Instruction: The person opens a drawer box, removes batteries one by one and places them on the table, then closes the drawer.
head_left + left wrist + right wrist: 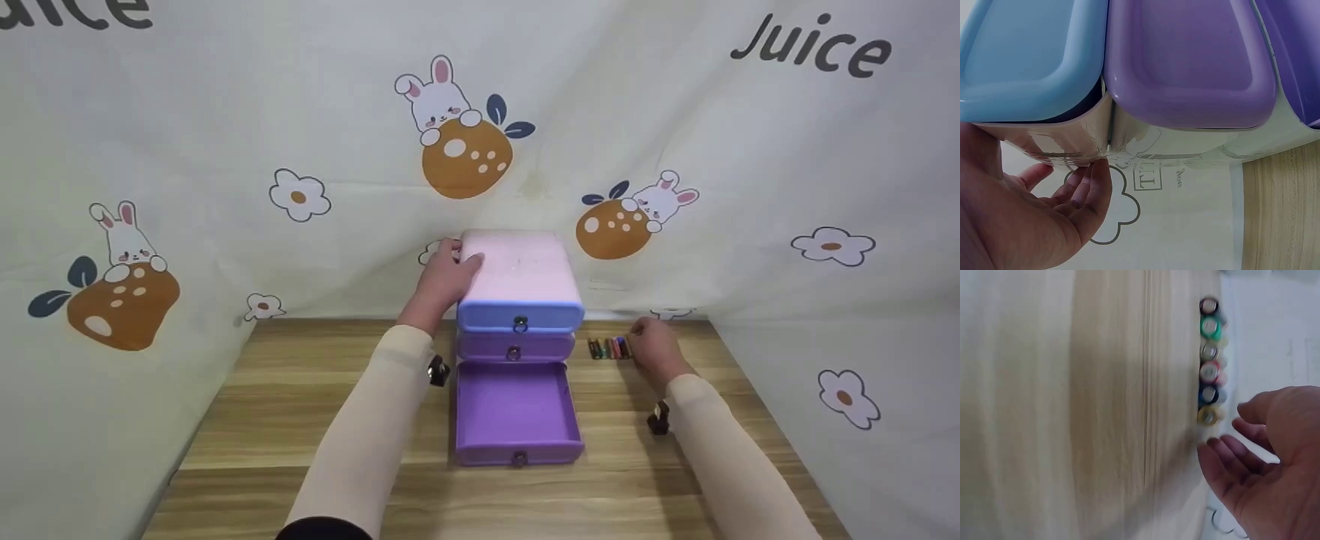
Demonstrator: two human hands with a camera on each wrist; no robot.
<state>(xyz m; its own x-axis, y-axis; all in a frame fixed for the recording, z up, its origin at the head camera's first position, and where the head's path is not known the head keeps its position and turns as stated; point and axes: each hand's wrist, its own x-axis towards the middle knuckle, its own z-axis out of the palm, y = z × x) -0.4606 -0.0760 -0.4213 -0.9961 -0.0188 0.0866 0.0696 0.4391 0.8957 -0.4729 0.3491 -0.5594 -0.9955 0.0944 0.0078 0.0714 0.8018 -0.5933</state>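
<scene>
A small drawer cabinet (517, 262) with a pink top stands on the table. Its blue top drawer (487, 318) is in, the purple middle drawer (480, 348) sits below it, and the purple bottom drawer (514, 405) is pulled out with nothing inside. My left hand (446, 277) holds the cabinet's upper left edge, thumb on top; bent fingers lie against the side in the left wrist view. To the right of the cabinet, several batteries (1210, 372) with differently coloured casings lie side by side. My right hand (1264, 461) is at the row's end, fingers loosely bent, nothing between them.
A pale cloth (337, 112) printed with rabbits, fruit and flowers hangs behind the wooden table (315, 420) and along both sides. The pulled-out drawer juts toward the front between my forearms. Small dark devices (658, 418) are strapped at both wrists.
</scene>
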